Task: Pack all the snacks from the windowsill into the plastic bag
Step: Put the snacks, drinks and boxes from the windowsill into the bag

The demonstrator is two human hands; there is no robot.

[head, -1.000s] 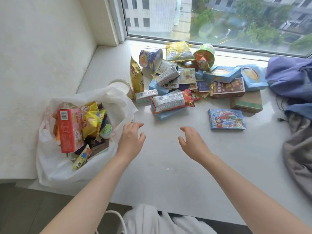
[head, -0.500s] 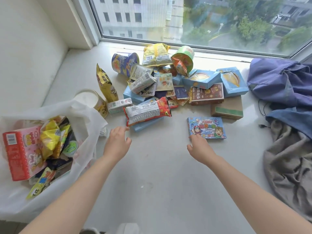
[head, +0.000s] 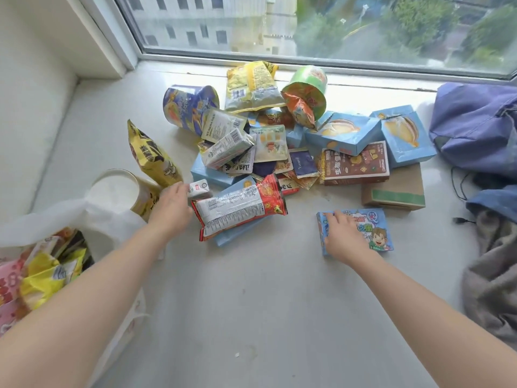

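At mid-frame both hands, lately hovering, now meet snacks [head: 268, 152]: left hand [head: 170, 208] at the white carton [head: 199, 189], grip unclear; right hand [head: 345, 239] flat on the blue box [head: 373, 231]; plastic bag [head: 112, 219] waits lower left

Both forearms are extended fwd from bottom corners. L hand [head: 172, 208], centre-left, is held knuckles up, fingers bent; grip can't be told. R hand [head: 345, 236], centre-right, is laid palm-down, fingers nearly straight.
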